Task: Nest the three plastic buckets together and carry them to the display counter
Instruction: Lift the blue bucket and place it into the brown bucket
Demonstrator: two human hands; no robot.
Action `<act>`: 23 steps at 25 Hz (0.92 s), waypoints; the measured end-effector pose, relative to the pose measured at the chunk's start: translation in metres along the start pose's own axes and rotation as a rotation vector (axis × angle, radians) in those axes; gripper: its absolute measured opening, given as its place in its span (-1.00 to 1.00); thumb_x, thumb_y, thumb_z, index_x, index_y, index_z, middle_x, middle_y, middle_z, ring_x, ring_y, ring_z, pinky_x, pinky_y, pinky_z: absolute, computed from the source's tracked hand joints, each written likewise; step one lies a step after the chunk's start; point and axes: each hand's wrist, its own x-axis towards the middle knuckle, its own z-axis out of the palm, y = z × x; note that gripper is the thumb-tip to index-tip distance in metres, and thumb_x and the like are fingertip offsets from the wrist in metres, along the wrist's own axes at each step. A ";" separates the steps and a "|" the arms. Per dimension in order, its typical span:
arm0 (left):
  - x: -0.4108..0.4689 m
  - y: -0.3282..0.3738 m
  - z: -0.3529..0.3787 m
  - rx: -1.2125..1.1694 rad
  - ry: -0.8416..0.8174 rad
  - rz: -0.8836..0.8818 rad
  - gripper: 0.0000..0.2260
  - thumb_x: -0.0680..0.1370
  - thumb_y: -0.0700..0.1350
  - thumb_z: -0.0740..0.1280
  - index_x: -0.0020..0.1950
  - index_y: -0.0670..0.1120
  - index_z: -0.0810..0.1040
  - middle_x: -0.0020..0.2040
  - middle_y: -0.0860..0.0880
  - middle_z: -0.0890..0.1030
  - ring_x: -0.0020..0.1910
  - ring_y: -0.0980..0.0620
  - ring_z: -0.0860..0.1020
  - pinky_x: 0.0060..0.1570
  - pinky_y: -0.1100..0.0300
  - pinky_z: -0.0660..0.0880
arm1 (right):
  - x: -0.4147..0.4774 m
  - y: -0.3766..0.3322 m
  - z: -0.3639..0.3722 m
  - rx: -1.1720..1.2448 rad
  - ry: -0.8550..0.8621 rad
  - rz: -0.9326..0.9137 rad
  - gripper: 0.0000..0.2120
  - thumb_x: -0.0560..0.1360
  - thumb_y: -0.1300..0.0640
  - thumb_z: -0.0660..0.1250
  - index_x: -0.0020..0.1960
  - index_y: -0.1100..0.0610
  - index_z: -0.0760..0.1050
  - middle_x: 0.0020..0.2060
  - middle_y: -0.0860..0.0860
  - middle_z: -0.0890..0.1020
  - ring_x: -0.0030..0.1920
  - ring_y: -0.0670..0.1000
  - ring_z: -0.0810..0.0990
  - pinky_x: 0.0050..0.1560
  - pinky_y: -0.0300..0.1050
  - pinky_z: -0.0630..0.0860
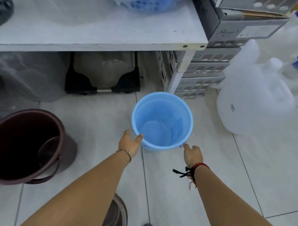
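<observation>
— Across the top, from ten to one o'clock, what sits there?
— White surface (98, 29), the biggest thing. Below it, tiled floor (231, 170).
— And the buckets?
— Brown bucket (22, 146) at eight o'clock, upright on the floor. Blue bucket (162, 122) at center, upright, well apart from it.
— Hands?
— Left hand (129, 143) grasping the blue bucket's near rim, thumb inside. Right hand (193, 154) released, fingertips touching the rim at its five o'clock side.
</observation>
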 end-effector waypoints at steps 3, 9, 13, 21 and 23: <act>0.034 0.006 0.031 -0.072 0.026 -0.071 -0.50 0.55 -0.05 0.35 0.43 -0.16 0.30 0.32 -0.15 0.53 0.26 -0.18 0.53 0.20 0.13 0.46 | 0.041 -0.002 0.001 0.031 -0.054 0.029 -0.46 0.59 -0.06 0.16 0.38 0.33 0.39 0.22 0.25 0.53 0.21 0.24 0.52 0.30 0.17 0.46; 0.067 -0.002 0.043 -0.176 0.173 -0.162 -0.62 0.43 -0.32 0.29 0.24 -0.15 0.48 0.11 -0.16 0.61 0.11 -0.23 0.61 0.09 -0.17 0.60 | 0.073 -0.003 0.006 0.313 -0.151 0.170 -0.73 0.51 0.10 0.38 0.01 0.32 0.48 -0.11 0.23 0.65 -0.15 0.26 0.69 0.04 0.17 0.64; 0.040 -0.013 0.022 -0.366 0.177 -0.119 -0.67 0.37 -0.34 0.25 0.10 -0.12 0.56 -0.01 -0.11 0.63 0.04 -0.19 0.64 0.02 -0.15 0.63 | 0.033 -0.002 0.005 0.475 -0.131 0.257 -0.70 0.38 0.10 0.54 -0.12 0.30 0.52 -0.16 0.20 0.66 -0.21 0.23 0.70 -0.09 0.03 0.68; -0.063 -0.034 -0.115 -0.702 0.280 -0.014 -0.61 0.48 -0.46 0.26 0.22 -0.13 0.57 -0.02 -0.13 0.68 -0.05 -0.09 0.67 -0.25 0.14 0.65 | -0.136 -0.032 0.064 0.464 0.102 -0.162 -0.37 0.25 -0.04 0.60 0.27 0.08 0.54 0.08 -0.04 0.64 -0.08 0.12 0.72 -0.35 -0.15 0.64; -0.090 -0.034 -0.159 -0.735 0.303 0.024 -0.59 0.48 -0.46 0.27 0.25 -0.15 0.56 -0.01 -0.12 0.70 -0.04 -0.08 0.68 -0.16 0.07 0.65 | -0.182 -0.048 0.083 0.434 0.136 -0.263 -0.40 0.22 -0.13 0.58 0.22 -0.03 0.56 0.04 -0.13 0.63 -0.05 0.08 0.70 -0.24 -0.06 0.68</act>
